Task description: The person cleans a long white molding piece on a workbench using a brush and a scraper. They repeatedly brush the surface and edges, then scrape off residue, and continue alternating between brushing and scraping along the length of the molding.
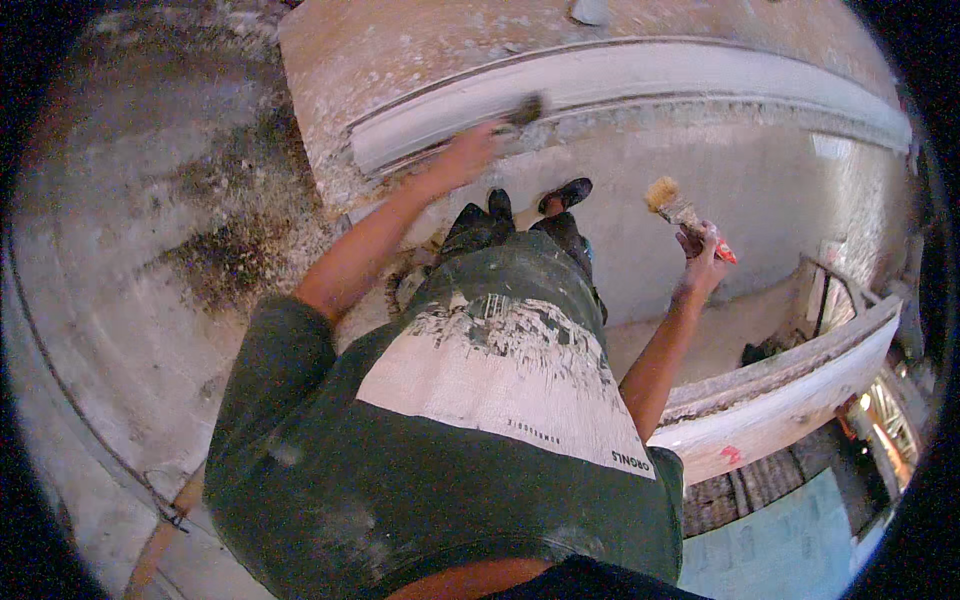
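Observation:
In my right hand (705, 258) is a paintbrush (672, 205), its red-ended handle in my closed fingers and its pale tan bristles pointing up and away from me. My left hand (478, 152) reaches forward, smeared by motion. It grips a small dark tool (527, 108), too blurred for its kind to show, held over the near edge of a long white moulded strip (620, 75). The strip runs across the far side, with grooves along its length. Whether the dark tool touches it I cannot tell.
A second white moulded piece (790, 410) stands at the right, with a red mark on its face. My dark shoes (572, 192) are on the grey floor (610, 170) between the two. Dark, crumbly dirt (235, 220) lies at the left. A light blue sheet (780, 540) is at the lower right.

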{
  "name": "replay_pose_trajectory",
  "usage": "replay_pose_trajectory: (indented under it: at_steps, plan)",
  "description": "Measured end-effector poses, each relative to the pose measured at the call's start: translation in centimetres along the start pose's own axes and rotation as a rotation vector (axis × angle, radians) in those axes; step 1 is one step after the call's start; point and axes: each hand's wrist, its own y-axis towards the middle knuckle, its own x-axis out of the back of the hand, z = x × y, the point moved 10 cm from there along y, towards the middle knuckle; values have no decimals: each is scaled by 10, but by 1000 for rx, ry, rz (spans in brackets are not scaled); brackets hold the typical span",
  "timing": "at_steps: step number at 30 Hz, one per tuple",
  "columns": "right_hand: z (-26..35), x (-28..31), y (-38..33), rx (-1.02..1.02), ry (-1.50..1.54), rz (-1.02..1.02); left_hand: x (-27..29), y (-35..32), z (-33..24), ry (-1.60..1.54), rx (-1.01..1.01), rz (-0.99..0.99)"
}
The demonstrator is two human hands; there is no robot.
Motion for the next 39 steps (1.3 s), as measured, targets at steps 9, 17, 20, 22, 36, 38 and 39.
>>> replay_pose_trajectory:
  at_steps: [9, 17, 20, 22, 36, 38, 39]
  plan:
    - [37, -40, -40, 150, -145, 158, 0, 50, -11, 550, 144, 90]
    - [-25, 10, -58, 17, -121, 4, 131, -203, 76, 934, 37, 107]
    - [-11, -4, -56, 36, -101, 39, 125, -174, 41, 866, 43, 123]
    - [7, -21, -48, 74, -114, 79, 94, -130, 15, 821, -51, 89]
    - [55, -20, 85, 201, -181, 133, -129, 239, -152, 782, -147, 208]
    - [47, 9, 109, 179, -141, 84, -137, 271, -173, 782, -145, 252]
    - [44, 23, 121, 165, -119, 65, -145, 280, -179, 781, -138, 278]
